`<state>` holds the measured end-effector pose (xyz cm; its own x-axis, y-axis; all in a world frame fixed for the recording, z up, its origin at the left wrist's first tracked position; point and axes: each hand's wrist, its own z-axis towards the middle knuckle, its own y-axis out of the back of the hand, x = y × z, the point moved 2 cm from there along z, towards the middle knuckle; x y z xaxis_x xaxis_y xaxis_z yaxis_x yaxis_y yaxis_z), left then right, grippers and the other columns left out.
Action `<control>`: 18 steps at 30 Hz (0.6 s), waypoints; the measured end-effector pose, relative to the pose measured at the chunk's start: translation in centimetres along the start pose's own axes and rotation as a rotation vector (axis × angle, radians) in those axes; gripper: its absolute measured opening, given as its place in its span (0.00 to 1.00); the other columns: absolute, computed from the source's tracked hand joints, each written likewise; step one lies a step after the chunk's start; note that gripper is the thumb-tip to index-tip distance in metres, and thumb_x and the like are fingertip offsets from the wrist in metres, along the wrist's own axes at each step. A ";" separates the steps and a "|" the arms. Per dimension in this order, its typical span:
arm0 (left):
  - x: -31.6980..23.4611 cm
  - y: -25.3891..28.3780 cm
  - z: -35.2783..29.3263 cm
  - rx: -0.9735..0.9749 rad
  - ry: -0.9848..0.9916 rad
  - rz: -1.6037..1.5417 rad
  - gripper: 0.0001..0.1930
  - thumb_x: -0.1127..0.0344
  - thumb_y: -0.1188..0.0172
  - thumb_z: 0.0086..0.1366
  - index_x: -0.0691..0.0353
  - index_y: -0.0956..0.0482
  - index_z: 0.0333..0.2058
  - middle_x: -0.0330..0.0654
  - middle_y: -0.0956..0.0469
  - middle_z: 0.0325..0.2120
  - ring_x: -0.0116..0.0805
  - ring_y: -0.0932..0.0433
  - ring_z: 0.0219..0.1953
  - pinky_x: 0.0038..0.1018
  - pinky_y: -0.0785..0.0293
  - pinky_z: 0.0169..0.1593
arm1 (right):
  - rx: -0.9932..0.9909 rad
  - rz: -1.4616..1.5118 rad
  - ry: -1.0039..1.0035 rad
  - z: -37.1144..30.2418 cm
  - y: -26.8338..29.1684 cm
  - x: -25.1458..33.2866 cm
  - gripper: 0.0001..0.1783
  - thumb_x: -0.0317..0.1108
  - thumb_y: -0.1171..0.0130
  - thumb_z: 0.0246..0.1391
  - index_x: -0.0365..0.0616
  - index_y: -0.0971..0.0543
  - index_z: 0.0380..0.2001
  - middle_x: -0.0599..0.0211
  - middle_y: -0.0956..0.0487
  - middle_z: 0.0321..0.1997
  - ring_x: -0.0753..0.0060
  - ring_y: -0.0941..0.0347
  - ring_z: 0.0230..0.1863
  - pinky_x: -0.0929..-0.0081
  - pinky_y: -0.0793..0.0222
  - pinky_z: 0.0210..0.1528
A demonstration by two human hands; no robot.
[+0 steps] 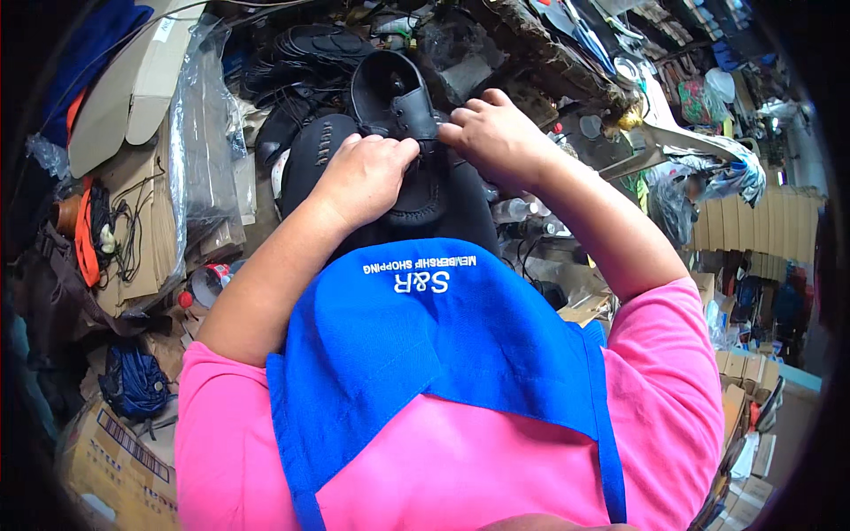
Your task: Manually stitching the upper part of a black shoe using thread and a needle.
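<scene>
A black leather shoe (413, 113) lies on my lap, its open heel pointing away and its stitched toe nearest me. My left hand (370, 174) is closed, with its fingertips at the middle of the shoe, beside the strap. From the other side my right hand (492, 133) pinches at the strap's right edge. Any thread or small part between the fingertips is too small to make out. Left of the shoe is a dark rounded piece (312, 155) with light lettering, partly behind my left hand. A blue apron (425, 332) covers my front.
Black soles (310, 53) are heaped beyond the shoe. Flat cardboard and clear plastic (208, 133) stand at the left. Small bottles (518, 210) lie right of my lap. A metal stand (660, 133) rises at the right. A cardboard box (111, 469) sits at the lower left.
</scene>
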<state>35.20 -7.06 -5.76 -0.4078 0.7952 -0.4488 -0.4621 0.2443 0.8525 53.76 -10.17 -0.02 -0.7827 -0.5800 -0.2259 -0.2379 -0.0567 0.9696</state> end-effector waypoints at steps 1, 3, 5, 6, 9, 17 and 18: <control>0.0 0.1 0.0 0.001 0.002 0.002 0.04 0.71 0.49 0.58 0.60 0.28 0.33 0.45 0.23 0.26 0.46 0.24 0.35 0.41 0.32 0.39 | -0.002 0.001 0.001 0.0 -0.2 0.1 0.08 0.33 0.47 0.48 0.51 0.25 0.34 0.72 0.23 0.30 0.67 0.27 0.41 0.66 0.38 0.46; -0.1 0.3 0.0 0.035 0.008 0.026 0.04 0.71 0.48 0.58 0.59 0.28 0.33 0.44 0.23 0.26 0.45 0.24 0.36 0.40 0.33 0.38 | 0.076 0.127 0.036 0.1 -0.8 0.2 0.08 0.32 0.47 0.47 0.52 0.25 0.34 0.70 0.24 0.32 0.64 0.27 0.41 0.66 0.38 0.46; 0.0 0.6 -0.2 0.026 -0.029 0.045 0.05 0.71 0.48 0.57 0.58 0.28 0.33 0.43 0.23 0.26 0.44 0.24 0.35 0.39 0.33 0.38 | 0.038 0.150 0.054 0.0 -1.5 -0.2 0.09 0.32 0.47 0.46 0.52 0.25 0.34 0.70 0.24 0.32 0.63 0.27 0.42 0.65 0.38 0.46; 0.0 0.8 -0.4 0.015 -0.063 0.066 0.06 0.71 0.48 0.56 0.57 0.27 0.34 0.42 0.24 0.26 0.43 0.24 0.35 0.38 0.33 0.38 | -0.002 0.173 0.076 -0.2 -1.6 -0.3 0.09 0.32 0.46 0.46 0.52 0.25 0.34 0.69 0.24 0.32 0.62 0.27 0.42 0.64 0.37 0.47; -0.1 1.7 -1.0 0.016 -0.084 0.113 0.08 0.71 0.49 0.55 0.55 0.27 0.35 0.40 0.24 0.25 0.41 0.25 0.34 0.37 0.33 0.38 | -0.044 0.234 0.079 -0.4 -1.4 -0.3 0.09 0.30 0.45 0.45 0.52 0.26 0.33 0.67 0.24 0.32 0.61 0.27 0.43 0.63 0.37 0.47; 4.3 5.5 -9.2 -0.017 0.179 0.136 0.10 0.75 0.48 0.53 0.58 0.27 0.36 0.46 0.22 0.31 0.47 0.24 0.37 0.41 0.32 0.42 | -0.046 0.293 -0.224 -6.9 -5.0 -5.8 0.06 0.28 0.41 0.44 0.46 0.26 0.28 0.62 0.27 0.28 0.54 0.29 0.38 0.62 0.34 0.44; 4.7 6.5 -10.2 -0.077 0.225 0.022 0.06 0.76 0.43 0.55 0.61 0.26 0.33 0.43 0.21 0.30 0.41 0.22 0.33 0.36 0.30 0.40 | 0.027 0.563 -0.402 -8.1 -4.4 -6.3 0.04 0.30 0.41 0.50 0.45 0.24 0.30 0.65 0.25 0.29 0.64 0.27 0.34 0.68 0.32 0.39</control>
<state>22.25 -7.46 -5.09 -0.5801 0.6539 -0.4857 -0.5058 0.1783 0.8440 64.34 -12.83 -2.12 -0.9423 -0.1690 0.2889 0.2570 0.1876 0.9480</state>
